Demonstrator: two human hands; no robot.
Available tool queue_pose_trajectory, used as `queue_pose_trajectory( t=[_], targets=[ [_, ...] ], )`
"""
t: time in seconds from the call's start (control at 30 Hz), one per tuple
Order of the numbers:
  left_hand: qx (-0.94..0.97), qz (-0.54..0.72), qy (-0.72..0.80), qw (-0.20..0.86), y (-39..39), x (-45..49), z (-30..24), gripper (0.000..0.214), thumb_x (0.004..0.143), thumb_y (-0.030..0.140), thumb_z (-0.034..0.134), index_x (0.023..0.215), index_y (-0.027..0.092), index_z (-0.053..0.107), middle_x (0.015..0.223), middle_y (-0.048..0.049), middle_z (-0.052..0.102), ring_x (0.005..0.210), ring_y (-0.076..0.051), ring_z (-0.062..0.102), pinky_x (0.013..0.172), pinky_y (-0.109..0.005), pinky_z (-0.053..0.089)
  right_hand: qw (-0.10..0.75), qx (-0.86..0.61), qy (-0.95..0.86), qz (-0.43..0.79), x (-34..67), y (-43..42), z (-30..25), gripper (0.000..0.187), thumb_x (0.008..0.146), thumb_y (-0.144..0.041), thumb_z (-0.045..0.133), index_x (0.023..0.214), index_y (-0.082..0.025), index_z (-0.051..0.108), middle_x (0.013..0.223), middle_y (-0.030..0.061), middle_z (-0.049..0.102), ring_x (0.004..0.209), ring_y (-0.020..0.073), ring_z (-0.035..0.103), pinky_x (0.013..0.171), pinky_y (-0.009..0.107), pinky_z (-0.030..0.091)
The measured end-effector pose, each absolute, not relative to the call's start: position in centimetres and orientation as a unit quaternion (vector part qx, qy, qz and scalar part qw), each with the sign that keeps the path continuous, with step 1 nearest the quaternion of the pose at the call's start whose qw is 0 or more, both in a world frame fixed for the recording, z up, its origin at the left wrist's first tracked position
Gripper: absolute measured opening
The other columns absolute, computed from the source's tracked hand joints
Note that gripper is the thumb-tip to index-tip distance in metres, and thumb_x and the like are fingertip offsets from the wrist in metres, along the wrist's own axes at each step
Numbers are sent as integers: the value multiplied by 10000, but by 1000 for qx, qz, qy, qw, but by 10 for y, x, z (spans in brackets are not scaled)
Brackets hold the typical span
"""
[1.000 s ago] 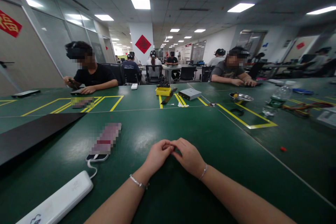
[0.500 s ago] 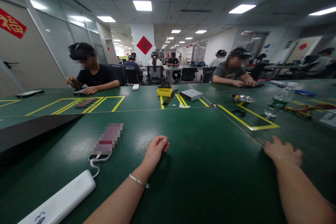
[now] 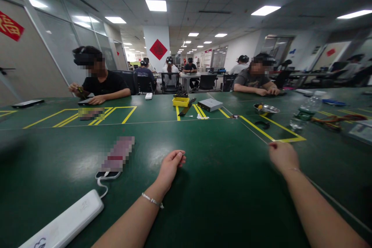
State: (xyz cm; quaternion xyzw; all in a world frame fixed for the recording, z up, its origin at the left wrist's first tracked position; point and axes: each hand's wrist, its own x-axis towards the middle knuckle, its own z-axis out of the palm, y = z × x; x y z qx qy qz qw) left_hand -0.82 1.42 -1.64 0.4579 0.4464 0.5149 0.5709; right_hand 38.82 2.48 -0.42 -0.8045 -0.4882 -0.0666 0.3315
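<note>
My left hand (image 3: 172, 164) rests on the green table (image 3: 221, 186) with its fingers curled and the thumb on top. Whatever it may hold is too small or hidden to name. To its left lies a phone (image 3: 119, 155), its screen blurred out, with a white cable (image 3: 102, 186) running to a white power bank (image 3: 65, 221). My right hand (image 3: 284, 157) is closed near the corner of a yellow tape outline (image 3: 290, 139). Its fingertips point left, and any content is hidden. Just beyond it a dark curved piece (image 3: 262, 124) lies inside the outline.
A clear bottle (image 3: 305, 114), a metal bowl (image 3: 266, 108) and tangled wires (image 3: 337, 119) are at the right. Farther back are a grey box (image 3: 210, 104) and a yellow tray (image 3: 180, 102). Two people sit across the table. A blurred dark shape (image 3: 8, 145) is at the left edge.
My right hand has moved left and its spread fingers have closed. The dark flat panel at the left has mostly left the view. My left hand has stayed nearly still.
</note>
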Motion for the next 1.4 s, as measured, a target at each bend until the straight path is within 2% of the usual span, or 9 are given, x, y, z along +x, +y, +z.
queue_pose_trajectory(
  t=[0.1,0.2,0.37,0.53,0.67,0.8,1.0,1.27,1.4],
  targets=[
    [463,508,443,575,14,-8,-16,223,707,331,547,818,145,599,681,-18,595,625,-104,534,579,-210,383,418,-744,-499,147,318,35,4,127,610,-186,548,706,-168,629,768,64,578,728,163,521,710,320,380],
    [477,502,449,565,13,-7,-14,212,678,295,583,829,148,598,716,-16,603,638,-102,528,588,-209,377,477,-633,-460,401,237,36,3,129,591,-175,594,713,-145,620,704,45,590,659,130,525,698,299,410],
    [482,523,458,533,12,-7,-13,227,598,222,648,808,153,595,621,36,553,559,-80,472,553,-193,348,467,-530,-444,551,148,27,-8,128,628,-139,571,748,-127,615,820,72,626,718,104,565,724,253,443],
    [493,527,461,517,13,-7,-14,197,624,270,637,776,154,590,611,30,558,575,-94,487,557,-199,352,459,-396,-367,705,143,17,-10,199,578,-104,649,773,-134,619,830,53,630,710,85,565,713,220,439],
    [521,503,449,524,13,-7,-16,245,697,380,560,743,143,601,580,8,562,546,-106,497,538,-214,361,461,-350,-357,733,148,14,-12,190,645,-257,652,791,-150,592,695,12,611,573,56,526,577,196,414],
    [517,501,438,538,13,-9,-17,260,711,368,548,814,138,611,615,-7,587,532,-98,500,519,-209,359,465,-326,-364,738,147,13,-16,216,680,-337,619,791,-156,576,636,-14,577,573,58,516,565,195,395],
    [493,506,438,556,12,-9,-14,294,713,309,540,946,141,602,810,-63,652,641,-124,545,554,-219,377,469,-322,-346,746,147,13,-18,218,656,-247,647,840,-163,567,741,2,610,607,53,529,598,198,401],
    [506,517,444,529,10,-9,-13,232,629,234,629,844,148,618,752,-31,634,665,-125,541,601,-220,391,495,-341,-340,724,143,11,-17,225,576,-199,693,759,-142,575,780,29,630,594,62,533,632,233,421],
    [520,505,439,531,11,-9,-15,172,657,253,603,792,148,611,736,-33,636,634,-121,536,624,-236,407,521,-370,-345,688,139,8,-15,254,576,-238,689,787,-156,574,800,23,629,608,68,536,631,238,419]
  ],
)
